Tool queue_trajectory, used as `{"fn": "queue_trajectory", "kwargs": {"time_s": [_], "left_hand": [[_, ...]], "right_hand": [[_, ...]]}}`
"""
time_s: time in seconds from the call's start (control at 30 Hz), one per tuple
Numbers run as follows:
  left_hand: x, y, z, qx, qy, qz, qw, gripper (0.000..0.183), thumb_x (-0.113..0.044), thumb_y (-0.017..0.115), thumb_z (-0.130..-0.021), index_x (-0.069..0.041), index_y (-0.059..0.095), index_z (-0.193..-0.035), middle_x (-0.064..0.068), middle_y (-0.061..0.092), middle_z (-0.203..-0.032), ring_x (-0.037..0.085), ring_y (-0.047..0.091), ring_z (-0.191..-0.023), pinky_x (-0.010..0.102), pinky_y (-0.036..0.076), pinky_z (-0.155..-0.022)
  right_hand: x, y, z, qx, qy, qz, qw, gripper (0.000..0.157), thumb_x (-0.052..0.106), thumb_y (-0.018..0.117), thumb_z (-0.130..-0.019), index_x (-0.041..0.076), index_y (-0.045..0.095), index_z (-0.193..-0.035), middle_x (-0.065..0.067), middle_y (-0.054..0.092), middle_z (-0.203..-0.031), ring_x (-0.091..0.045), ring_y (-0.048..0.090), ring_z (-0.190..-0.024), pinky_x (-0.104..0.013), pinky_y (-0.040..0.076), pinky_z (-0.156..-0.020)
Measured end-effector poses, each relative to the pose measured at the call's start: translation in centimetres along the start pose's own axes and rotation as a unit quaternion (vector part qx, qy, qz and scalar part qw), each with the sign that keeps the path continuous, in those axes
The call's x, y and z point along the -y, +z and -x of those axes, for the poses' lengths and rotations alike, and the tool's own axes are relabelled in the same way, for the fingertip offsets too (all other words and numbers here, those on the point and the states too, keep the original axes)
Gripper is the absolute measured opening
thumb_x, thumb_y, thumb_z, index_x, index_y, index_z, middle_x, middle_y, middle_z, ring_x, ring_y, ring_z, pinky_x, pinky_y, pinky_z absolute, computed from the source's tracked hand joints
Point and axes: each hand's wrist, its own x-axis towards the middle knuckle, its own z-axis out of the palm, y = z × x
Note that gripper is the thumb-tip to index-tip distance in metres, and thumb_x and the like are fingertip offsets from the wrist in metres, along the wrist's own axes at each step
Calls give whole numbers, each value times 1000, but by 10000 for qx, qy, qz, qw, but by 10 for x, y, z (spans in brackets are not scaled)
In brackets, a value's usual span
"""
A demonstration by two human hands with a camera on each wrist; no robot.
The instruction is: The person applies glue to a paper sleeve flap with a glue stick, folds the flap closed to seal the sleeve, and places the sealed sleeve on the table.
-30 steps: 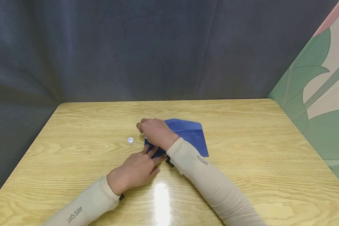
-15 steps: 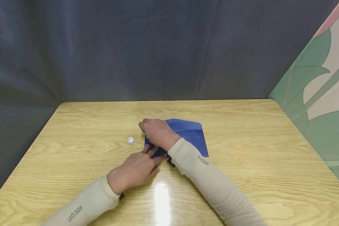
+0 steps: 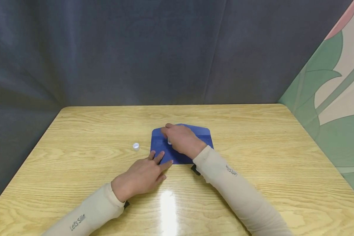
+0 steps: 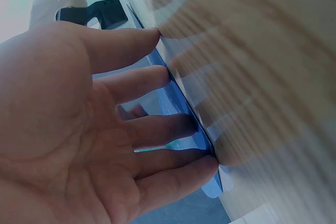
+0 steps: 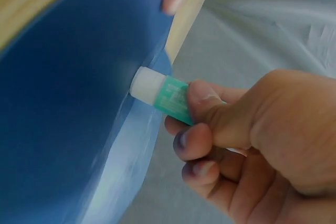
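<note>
The green-and-white glue stick [image 5: 161, 95] met the blue envelope [image 3: 179, 158] by the fold of its flap, pinched between the thumb and curled fingers of the right hand [image 3: 181, 139]. The left hand [image 3: 143, 174] lay with its fingers spread and fairly straight, their tips on the envelope's near left edge. From where I stood, a small white cap [image 3: 136, 146] sat left of the envelope on the wooden table [image 3: 259, 147], with a dark curtain [image 3: 150, 55] behind.
</note>
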Motion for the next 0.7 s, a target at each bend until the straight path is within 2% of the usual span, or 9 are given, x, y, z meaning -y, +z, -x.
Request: {"fn": "queue_trajectory", "kwargs": {"time_s": [0.13,0.37,0.7], "left_hand": [[1,0,1,76,-21,-16,10000,46,-33,57,-101,-20,53,-146,25,44,-151,51,46,-134,50,57,-89],[1,-2,2,185,-59,-32,9998,47,-33,57,-102,-21,51,-147,23,42,-153,48,45,-136,46,59,-82],[0,-1,3,149,-34,44,9999,47,-31,56,-102,-20,50,-148,24,41,-154,49,44,-136,42,59,-69]], "right_hand": [[-18,-1,17,12,74,-34,10000,22,-1,64,-93,13,65,-109,-3,63,-107,-19,66,-86,-32,57,-74],[-51,-3,46,-148,264,23,9995,12,3,67,-92,12,64,-99,-4,61,-96,-20,62,-74,-33,55,-68],[-82,-6,74,-235,476,-51,9986,17,1,73,-87,11,63,-97,-5,61,-93,-19,57,-68,-32,52,-65]]}}
